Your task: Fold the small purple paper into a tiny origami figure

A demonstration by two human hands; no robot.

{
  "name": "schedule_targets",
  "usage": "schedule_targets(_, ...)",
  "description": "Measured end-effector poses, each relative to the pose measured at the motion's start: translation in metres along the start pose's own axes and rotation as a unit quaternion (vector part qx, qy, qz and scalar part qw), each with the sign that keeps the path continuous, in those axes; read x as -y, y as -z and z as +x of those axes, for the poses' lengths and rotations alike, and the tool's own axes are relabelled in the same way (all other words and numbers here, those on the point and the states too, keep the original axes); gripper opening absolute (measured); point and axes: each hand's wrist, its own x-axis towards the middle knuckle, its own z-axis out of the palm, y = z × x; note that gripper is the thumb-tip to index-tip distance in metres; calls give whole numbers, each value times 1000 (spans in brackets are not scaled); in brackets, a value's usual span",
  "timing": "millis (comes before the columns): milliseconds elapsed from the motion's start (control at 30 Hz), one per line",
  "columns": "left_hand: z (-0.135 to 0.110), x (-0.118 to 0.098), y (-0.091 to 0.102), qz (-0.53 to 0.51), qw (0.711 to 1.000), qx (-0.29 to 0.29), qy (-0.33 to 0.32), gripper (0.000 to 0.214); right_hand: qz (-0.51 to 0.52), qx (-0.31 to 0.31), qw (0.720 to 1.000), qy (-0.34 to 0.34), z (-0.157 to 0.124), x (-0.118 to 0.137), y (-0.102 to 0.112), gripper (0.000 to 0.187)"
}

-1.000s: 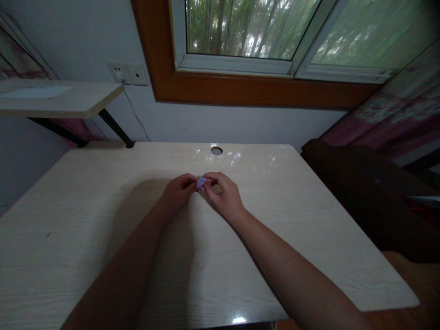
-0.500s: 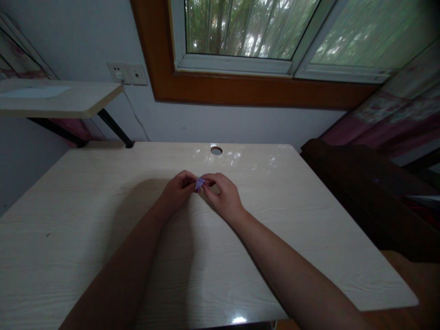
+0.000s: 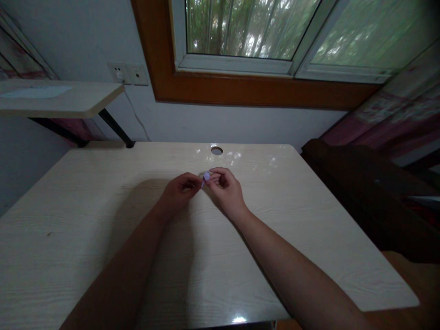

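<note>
A small piece of folded purple paper is held between my two hands, a little above the middle of the desk. My left hand pinches its lower left side between thumb and fingers. On the other side, my right hand has thumb and fingertips closed on the paper's right edge. A pale, rounded face of the paper shows between the fingertips. Its finer folds are too small to make out, and the fingers cover part of it.
A round cable hole lies near the desk's back edge. A raised shelf on black legs stands at the left, with a pale sheet on it. Behind are wall sockets and a window. Dark wooden furniture borders the right side.
The purple paper has moved slightly right and up and turned, so a paler, rounder face shows. My right fingers have shifted their hold, and my left hand has edged right.
</note>
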Motion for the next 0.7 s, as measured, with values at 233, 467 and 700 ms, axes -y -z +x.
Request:
schedule_targets(233,1,0,-2,63,997,-32,-31,11,29,22,999,-20,0,-1,-1,30)
schedule_targets(467,2,-6,-4,117,989,-64,-66,8,15,40,999,-25,-2,1,0,29)
schedule_targets(700,1,-6,-4,185,976,-72,-87,7,5,40,999,-11,-2,4,0,26)
